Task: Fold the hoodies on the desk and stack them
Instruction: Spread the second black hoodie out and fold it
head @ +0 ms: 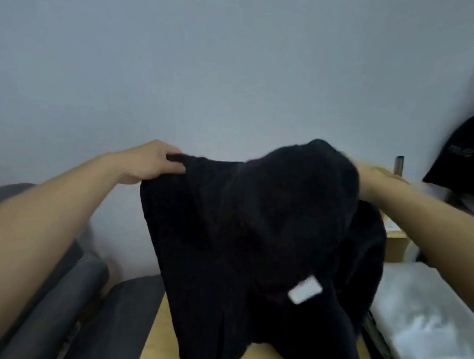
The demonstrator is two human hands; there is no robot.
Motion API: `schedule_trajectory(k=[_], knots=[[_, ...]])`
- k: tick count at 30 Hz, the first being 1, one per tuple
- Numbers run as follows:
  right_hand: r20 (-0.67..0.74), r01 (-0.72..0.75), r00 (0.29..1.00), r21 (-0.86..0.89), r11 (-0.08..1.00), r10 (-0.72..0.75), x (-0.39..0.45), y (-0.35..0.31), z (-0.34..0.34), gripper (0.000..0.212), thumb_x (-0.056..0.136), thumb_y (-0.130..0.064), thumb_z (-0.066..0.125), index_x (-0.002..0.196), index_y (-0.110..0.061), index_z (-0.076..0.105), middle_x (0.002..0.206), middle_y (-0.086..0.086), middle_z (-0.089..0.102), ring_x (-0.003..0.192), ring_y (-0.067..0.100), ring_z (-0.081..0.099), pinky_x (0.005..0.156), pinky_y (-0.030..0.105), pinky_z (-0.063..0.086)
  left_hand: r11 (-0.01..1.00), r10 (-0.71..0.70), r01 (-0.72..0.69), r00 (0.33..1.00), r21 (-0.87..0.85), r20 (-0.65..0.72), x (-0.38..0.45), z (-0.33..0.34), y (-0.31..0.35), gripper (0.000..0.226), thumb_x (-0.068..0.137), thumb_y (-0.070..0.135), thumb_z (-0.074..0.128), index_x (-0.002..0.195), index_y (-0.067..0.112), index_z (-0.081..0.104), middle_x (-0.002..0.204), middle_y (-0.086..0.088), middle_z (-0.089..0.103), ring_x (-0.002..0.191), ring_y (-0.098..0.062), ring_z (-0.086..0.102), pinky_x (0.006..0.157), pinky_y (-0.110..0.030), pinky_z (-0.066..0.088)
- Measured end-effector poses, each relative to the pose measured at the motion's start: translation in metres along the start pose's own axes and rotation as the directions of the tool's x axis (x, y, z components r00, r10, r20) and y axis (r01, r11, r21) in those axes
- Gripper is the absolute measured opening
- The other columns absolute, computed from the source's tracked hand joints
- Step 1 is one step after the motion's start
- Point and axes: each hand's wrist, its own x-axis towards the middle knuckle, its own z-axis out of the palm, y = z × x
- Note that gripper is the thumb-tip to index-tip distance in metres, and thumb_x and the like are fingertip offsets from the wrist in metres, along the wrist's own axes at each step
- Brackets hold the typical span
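Aloft, black hoodie draped below left hand pinching its edge; right hand grip hidden, unclear.

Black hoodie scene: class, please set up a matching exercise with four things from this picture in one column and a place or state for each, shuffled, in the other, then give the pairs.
Things:
1. black hoodie
2. left hand
3. white tag
4. wooden desk

Places or states:
A. sewn on the dark cloth, low and right of its middle
B. held up in the air, hanging down
C. under the hanging cloth, at the bottom of the view
D. grips the cloth's upper left edge

Pairs: 1-B, 2-D, 3-A, 4-C
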Motion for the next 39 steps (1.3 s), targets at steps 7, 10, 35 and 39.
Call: schedule_trajectory(k=[7, 10, 35, 39], knots=[[-0.298, 0.026, 0.954, 0.045, 0.999, -0.012, 0.019, -0.002, -0.038, 0.014, 0.089, -0.008, 0.057, 0.093, -0.010, 0.071, 0.083, 0.009, 0.065, 0.082, 0.025, 0.058, 0.072, 0.030, 0.040, 0.939, 0.030, 0.094, 0.935, -0.330, 0.353, 0.002, -0.023, 0.009, 0.051, 0.076, 0.017, 0.082, 0.121, -0.003, 0.066, 0.118, -0.021, 0.072, 0.101, -0.028, 0.072, 0.090, -0.036, 0.060], [-0.329, 0.057, 0.944, 0.033, 0.998, -0.043, 0.046, 0.002, -0.027, 0.019, 0.088, -0.017, 0.055, 0.094, -0.007, 0.070, 0.089, 0.016, 0.069, 0.088, 0.031, 0.062, 0.073, 0.033, 0.045, 0.939, -0.032, 0.147, 0.937, -0.311, 0.348, 0.025, -0.031, 0.004, 0.054, 0.070, 0.028, 0.085, 0.117, 0.005, 0.071, 0.113, -0.012, 0.076, 0.102, -0.026, 0.074, 0.089, -0.037, 0.060], [0.462, -0.722, 0.683, 0.541, 0.431, 0.565, 0.131, 0.114, 0.349, 0.055, 0.098, -0.007, 0.044, 0.148, -0.032, 0.044, 0.136, 0.001, 0.058, 0.115, 0.021, 0.061, 0.094, 0.039, 0.055, 0.711, -0.529, 0.509, 0.842, -0.485, 0.109, 0.211, 0.232, -0.248, 0.043, 0.110, 0.026, 0.041, 0.153, 0.029, 0.034, 0.145, -0.009, 0.053, 0.107, -0.025, 0.064, 0.080, -0.039, 0.059], [0.567, -0.705, 0.707, 0.611, 0.360, 0.423, 0.104, 0.109, 0.378, 0.067, 0.106, -0.013, 0.046, 0.159, -0.036, 0.014, 0.150, -0.013, 0.036, 0.132, 0.009, 0.038, 0.102, 0.027, 0.040, 0.847, -0.376, 0.470, 0.860, -0.247, 0.344, 0.187, 0.294, -0.243, 0.069, 0.106, 0.033, 0.050, 0.163, 0.034, 0.011, 0.165, -0.001, 0.027, 0.143, -0.023, 0.042, 0.113, -0.033, 0.038]])
